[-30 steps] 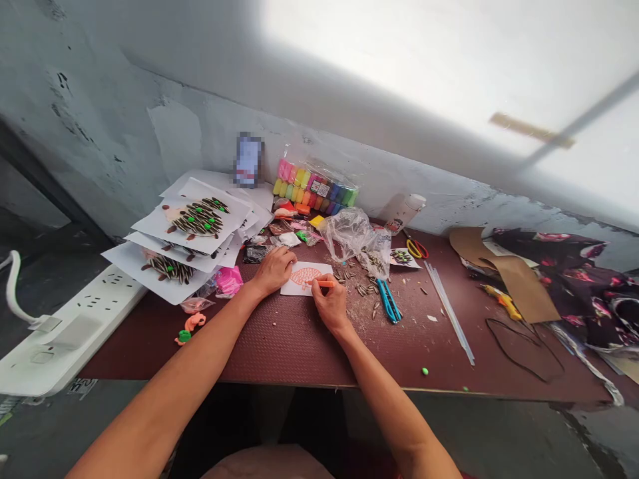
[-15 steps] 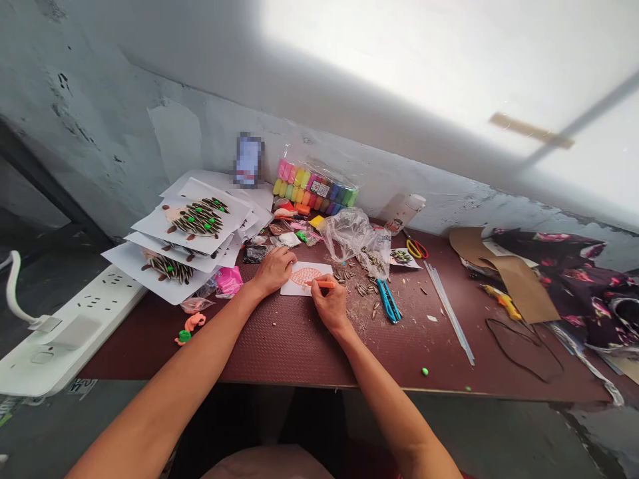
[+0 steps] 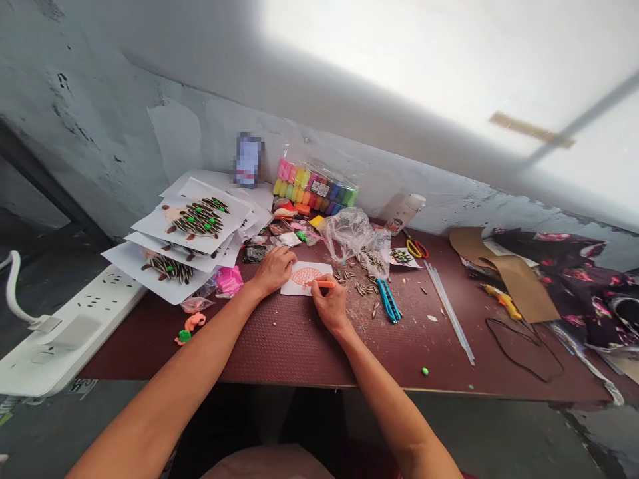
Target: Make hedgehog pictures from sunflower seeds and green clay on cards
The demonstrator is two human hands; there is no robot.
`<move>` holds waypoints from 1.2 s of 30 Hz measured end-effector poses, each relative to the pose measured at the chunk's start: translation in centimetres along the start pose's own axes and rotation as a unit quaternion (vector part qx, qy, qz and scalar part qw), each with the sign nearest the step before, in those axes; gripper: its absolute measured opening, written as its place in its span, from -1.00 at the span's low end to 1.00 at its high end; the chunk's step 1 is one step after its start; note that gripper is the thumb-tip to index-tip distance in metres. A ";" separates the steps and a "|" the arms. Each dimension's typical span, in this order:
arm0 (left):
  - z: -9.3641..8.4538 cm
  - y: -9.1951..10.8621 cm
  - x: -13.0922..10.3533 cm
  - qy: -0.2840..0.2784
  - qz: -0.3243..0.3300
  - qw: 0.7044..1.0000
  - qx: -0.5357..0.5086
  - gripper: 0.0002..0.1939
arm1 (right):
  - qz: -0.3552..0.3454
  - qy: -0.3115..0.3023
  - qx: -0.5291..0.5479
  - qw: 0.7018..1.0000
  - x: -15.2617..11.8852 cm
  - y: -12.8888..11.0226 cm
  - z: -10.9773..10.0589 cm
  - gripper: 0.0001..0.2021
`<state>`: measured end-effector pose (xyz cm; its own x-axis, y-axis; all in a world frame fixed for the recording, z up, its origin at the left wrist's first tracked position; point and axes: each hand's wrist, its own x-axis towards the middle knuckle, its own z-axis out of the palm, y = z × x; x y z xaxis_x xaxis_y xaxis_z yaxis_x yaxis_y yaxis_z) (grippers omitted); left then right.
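In my right hand is an orange marker, pinched between the fingers. Its tip meets a small white sheet of paper that bears an orange drawing, a rounded shape filled with short strokes. My left hand lies flat at the left edge of that sheet, fingers stretched out and holding nothing. Sunflower seeds are scattered just right of the paper. A blue utility knife lies beyond them. Fingers partly cover the sheet's right side.
Left stands a stack of sheets with seed hedgehogs, near a white power strip. Behind are colored clay packs, a plastic bag and a white bottle. Scissors, clear glue sticks and a yellow glue gun lie right.
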<state>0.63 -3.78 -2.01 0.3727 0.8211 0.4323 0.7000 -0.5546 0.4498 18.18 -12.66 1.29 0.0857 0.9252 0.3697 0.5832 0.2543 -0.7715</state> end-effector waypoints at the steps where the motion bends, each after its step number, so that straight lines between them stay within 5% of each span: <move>1: 0.0 0.0 0.0 -0.001 -0.001 1.000 -0.001 -0.77 | -0.004 -0.004 0.002 1.000 0.0 0.0 0.0 -0.75; 18: 0.0 -0.1 0.0 -0.005 -0.002 1.000 -0.014 -0.77 | 0.023 -0.015 0.047 0.999 0.1 -0.2 -0.2 -0.76; 25: 0.0 -0.3 0.0 -0.006 0.000 1.000 -0.021 -0.77 | 0.056 0.040 0.044 0.997 0.5 0.5 -0.6 -0.74; 36: -0.1 -0.2 0.0 -0.006 0.001 1.000 -0.010 -0.78 | 0.030 0.009 0.011 0.999 0.3 0.6 -0.5 -0.71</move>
<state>0.44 -3.72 -2.02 0.3810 0.8215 0.4243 0.6875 -0.5585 0.4641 18.97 -12.39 1.13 0.1342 0.9336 0.3321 0.5580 0.2058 -0.8039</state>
